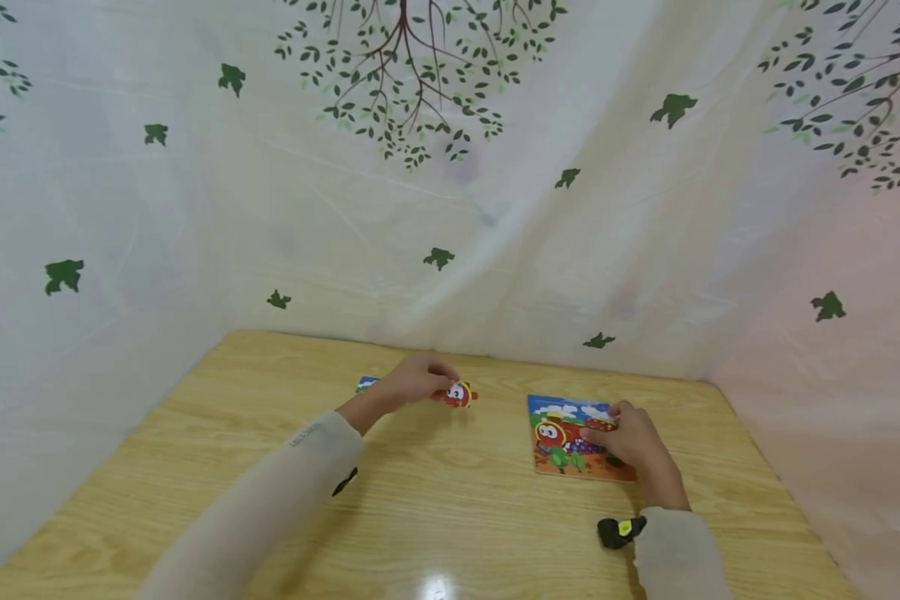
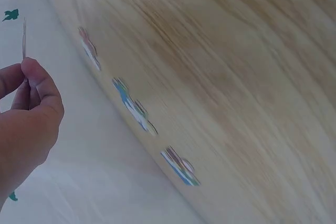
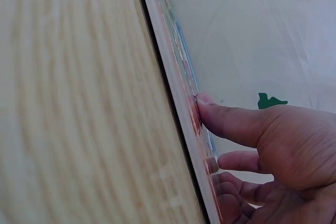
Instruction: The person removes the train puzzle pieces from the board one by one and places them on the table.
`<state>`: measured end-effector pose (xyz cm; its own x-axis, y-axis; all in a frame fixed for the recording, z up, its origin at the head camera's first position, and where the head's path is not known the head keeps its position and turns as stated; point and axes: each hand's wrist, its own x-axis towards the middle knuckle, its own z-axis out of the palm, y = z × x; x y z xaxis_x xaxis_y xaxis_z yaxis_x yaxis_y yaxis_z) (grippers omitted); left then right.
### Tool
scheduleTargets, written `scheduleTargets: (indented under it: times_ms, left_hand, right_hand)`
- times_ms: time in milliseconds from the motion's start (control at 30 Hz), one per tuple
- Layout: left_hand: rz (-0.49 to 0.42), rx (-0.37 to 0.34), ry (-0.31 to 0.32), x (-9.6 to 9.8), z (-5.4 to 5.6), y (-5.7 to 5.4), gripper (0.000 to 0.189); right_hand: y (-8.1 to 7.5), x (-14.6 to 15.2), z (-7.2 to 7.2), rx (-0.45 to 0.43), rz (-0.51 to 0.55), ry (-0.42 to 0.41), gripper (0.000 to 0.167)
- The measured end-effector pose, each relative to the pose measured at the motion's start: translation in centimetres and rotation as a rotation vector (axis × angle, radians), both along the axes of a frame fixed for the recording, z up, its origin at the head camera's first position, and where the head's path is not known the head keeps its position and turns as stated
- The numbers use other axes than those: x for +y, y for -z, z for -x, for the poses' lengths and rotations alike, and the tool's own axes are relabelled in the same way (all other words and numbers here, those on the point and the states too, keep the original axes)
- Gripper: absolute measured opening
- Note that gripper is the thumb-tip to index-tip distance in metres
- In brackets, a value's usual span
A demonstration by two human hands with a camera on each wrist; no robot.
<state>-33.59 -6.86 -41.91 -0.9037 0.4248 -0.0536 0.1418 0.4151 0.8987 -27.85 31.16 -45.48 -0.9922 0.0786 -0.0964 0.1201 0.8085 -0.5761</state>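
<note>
Left hand (image 1: 418, 379) pinches red cartoon-face piece (image 1: 460, 395), left of colourful rectangular picture board (image 1: 588, 467); right hand (image 1: 639, 439), fingers spread, touches it.

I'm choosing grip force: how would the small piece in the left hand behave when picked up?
The piece is probably stiff, as it looks straight edge-on. It seems light, being thin and small. Its flat shape makes rolling unlikely.

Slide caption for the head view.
Left hand pinches a red piece; right hand touches a picture board on the table.
</note>
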Motion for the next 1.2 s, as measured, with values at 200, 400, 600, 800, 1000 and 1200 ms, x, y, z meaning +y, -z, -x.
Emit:
scheduleTargets:
  times_ms: [200, 400, 600, 800, 1000, 1200]
  left_hand:
    - [0.002, -0.008, 0.005, -2.6, -0.5, -0.1, 0.019]
    - [0.038, 0.015, -0.011, -5.2, -1.0, 0.2, 0.021]
    - [0.054, 0.018, -0.033, -8.0, -1.5, 0.7, 0.020]
    - [0.094, 0.010, -0.073, -10.2, -1.8, 1.1, 0.020]
    - [0.139, 0.016, -0.083, -11.9, -2.0, 1.4, 0.018]
    - [0.189, 0.040, -0.087, -13.1, -2.4, 1.4, 0.018]
  right_hand:
    - [0.1, -0.1, -0.1, -0.014, 0.005, 0.008, 0.070]
    - [0.1, -0.3, -0.2, -0.010, 0.006, 0.008, 0.070]
    - [0.1, -0.3, -0.3, -0.019, 0.012, 0.009, 0.071]
    - [0.0, -0.3, -0.5, -0.012, 0.009, 0.005, 0.070]
    - [-0.2, -0.3, -0.5, -0.007, 0.001, 0.007, 0.070]
    - [-0.5, -0.3, -0.4, -0.014, 0.002, 0.004, 0.071]
